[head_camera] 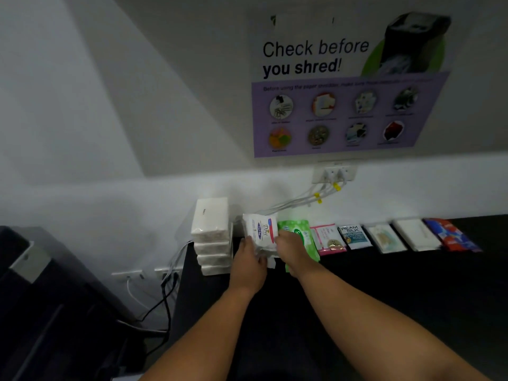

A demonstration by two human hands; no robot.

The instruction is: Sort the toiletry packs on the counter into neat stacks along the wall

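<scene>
While both hands, left hand [248,266] and right hand [291,250], grip the Dove pack [261,229] between their fingers, sorted stacks [384,237] already line the wall beyond the fingertips, suggesting the job is nearly finished.

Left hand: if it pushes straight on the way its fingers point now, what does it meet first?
The left hand points up and away toward the wall, its grip already on the white Dove pack. Past that pack, the next thing looks like the wall itself, though depth is hard to judge here.
</scene>
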